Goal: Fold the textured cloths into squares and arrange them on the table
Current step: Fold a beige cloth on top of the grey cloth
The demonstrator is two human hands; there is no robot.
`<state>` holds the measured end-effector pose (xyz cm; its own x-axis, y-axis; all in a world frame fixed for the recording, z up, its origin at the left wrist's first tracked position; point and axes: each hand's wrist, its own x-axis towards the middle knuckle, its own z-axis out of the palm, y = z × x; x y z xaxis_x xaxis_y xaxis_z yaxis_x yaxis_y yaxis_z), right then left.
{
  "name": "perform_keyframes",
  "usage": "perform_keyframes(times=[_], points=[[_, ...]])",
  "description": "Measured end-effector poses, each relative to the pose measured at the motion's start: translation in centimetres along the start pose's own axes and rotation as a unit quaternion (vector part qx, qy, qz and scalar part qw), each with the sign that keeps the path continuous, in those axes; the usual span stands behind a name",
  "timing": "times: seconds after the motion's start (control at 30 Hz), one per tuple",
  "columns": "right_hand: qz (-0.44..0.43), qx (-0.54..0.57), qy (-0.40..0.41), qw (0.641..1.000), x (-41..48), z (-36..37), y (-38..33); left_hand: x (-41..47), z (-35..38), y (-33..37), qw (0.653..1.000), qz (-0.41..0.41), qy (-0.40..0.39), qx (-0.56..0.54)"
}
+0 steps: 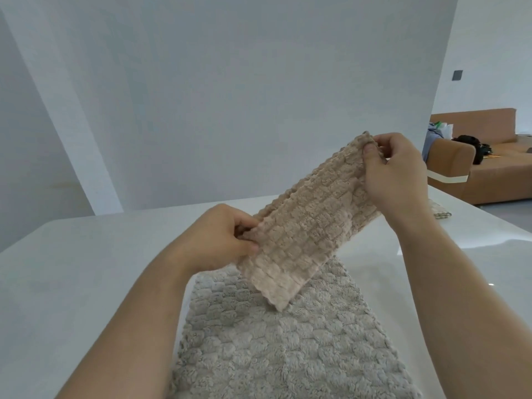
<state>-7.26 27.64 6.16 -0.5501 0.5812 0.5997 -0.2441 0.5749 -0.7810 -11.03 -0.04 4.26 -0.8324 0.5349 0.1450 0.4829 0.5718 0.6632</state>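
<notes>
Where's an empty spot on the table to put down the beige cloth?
The widest bare stretch of the white table lies left of the grey cloth. A smaller patch lies between the grey cloth and the small folded cloth at the far right. The middle is crowded: the grey cloth covers it.

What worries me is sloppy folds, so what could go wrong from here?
1. The beige cloth is held in the air, tilted, pinched only at its ends by the left hand and right hand. Its layers could slide apart, giving an uneven fold.
2. Its lower corner hangs at or just above the grey cloth, which lies flat on the table. Lowering it carelessly could drag and rumple that cloth.
</notes>
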Motion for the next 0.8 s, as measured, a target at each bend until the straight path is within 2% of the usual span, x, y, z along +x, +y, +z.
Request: perform_keyframes(times=[0.13, 0.33, 0.6, 0.8], points=[[0.024, -0.006, -0.009, 1.0, 0.1, 0.1, 0.4, 0.0, -1.6, -1.1, 0.997, -0.003, 0.072, -0.003], [0.057, -0.018, -0.032, 0.998, 0.2, 0.4, 1.0, 0.1, -2.6, -1.9, 0.979, 0.022, 0.193, -0.066], [0.071, -0.036, -0.044, 0.996, 0.1, 0.7, 1.3, 0.2, -2.8, -1.4, 0.961, 0.051, 0.252, -0.102], [0.088, -0.049, -0.054, 0.993, 0.0, 0.9, 1.3, 0.1, -3.1, -1.9, 0.963, 0.028, 0.24, -0.121]])
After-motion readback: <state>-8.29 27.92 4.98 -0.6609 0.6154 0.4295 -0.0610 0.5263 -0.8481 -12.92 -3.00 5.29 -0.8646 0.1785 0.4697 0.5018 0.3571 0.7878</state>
